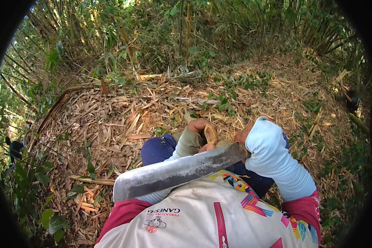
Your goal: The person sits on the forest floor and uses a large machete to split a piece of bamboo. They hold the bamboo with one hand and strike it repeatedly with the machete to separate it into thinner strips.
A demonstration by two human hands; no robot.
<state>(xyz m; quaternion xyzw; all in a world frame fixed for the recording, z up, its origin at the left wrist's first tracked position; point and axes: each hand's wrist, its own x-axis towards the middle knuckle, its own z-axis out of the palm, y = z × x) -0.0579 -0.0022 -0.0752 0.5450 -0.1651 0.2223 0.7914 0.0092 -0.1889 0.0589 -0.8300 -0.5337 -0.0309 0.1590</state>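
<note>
My left hand (201,125) grips a short pale piece of bamboo shoot (210,134), held upright over my knee. My right hand (242,135) is closed on the handle of a long grey machete (177,171). Its broad blade runs down to the left across my chest, with the handle end close beside the shoot. A light blue sleeve (277,159) covers my right forearm and hides most of that hand. A tan sleeve (188,144) covers the left wrist.
Dry bamboo leaves and husks (124,120) cover the sloping ground ahead. Bamboo stems and green brush (161,37) rise at the back. Cut bamboo pieces (341,78) lie at the right. Leafy plants (33,182) stand at the left.
</note>
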